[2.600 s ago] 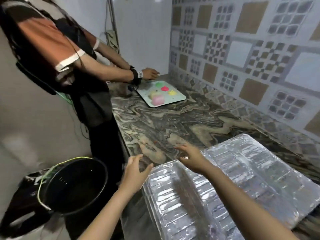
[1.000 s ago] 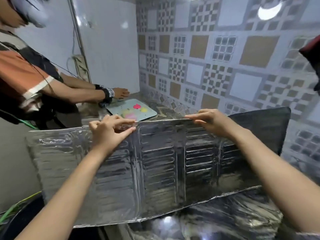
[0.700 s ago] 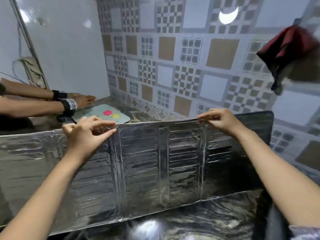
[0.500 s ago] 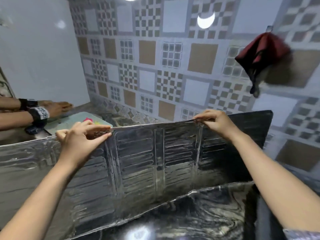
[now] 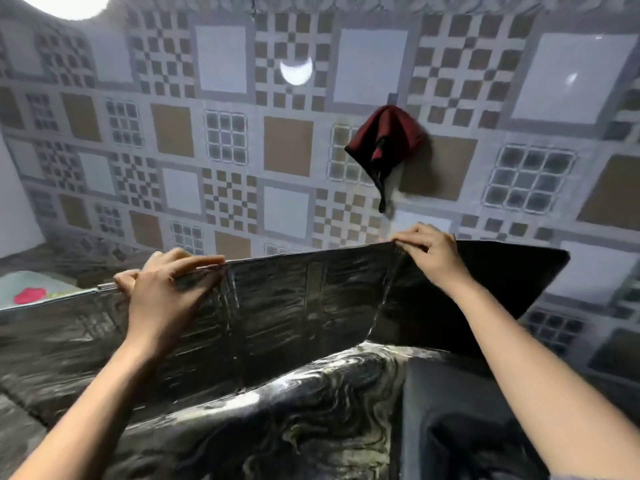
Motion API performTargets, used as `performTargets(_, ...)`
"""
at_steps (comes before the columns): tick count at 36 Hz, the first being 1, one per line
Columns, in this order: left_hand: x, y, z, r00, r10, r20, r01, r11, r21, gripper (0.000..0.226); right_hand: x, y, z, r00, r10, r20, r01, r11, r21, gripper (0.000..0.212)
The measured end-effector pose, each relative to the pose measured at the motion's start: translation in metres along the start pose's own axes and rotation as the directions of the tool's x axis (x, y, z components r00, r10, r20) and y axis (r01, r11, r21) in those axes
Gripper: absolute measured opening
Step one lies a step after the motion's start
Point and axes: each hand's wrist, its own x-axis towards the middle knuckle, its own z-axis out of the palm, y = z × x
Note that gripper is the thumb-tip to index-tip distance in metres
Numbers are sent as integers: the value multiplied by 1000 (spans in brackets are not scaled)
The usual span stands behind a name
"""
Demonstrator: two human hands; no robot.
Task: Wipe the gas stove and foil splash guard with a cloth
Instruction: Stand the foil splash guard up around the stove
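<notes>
The folding foil splash guard stands upright on the marbled counter, spanning the view from the left edge to the right. My left hand pinches its top edge left of centre. My right hand pinches the top edge at a fold further right. A dark red cloth hangs on the tiled wall above my right hand. A dark flat body at the lower right may be the stove; I cannot tell.
The patterned tile wall rises right behind the guard. At the far left, a pale tray with a red blob shows over the guard's top edge.
The guard went from lying flat on the counter to held upright against the wall. My view has swung right, so the other person has left the frame and the red cloth has come in.
</notes>
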Motion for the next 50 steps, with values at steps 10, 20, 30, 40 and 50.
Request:
performTargets(10, 16, 98, 88, 999, 35, 35, -32, 997, -75, 19, -35, 78, -102, 990, 120, -67, -127, 986, -111, 16)
performTargets(20, 19, 190, 193, 984, 66, 164, -20, 964, -266, 21, -91, 146, -210, 963, 233, -134, -260, 936, -237, 17)
performTargets(30, 4, 267, 246, 970, 86, 229, -35, 976, -215, 10, -140, 182, -270, 927, 344, -149, -375, 824, -426, 16)
performTargets(40, 4, 271, 248, 961, 40, 274, 10, 984, -180, 10, -133, 154, -229, 941, 337, 28, -270, 801, -535, 22)
performTargets(50, 8, 265, 225, 928, 29, 373, 25, 990, -140, 13, -95, 98, -139, 983, 155, 98, -113, 931, -347, 30)
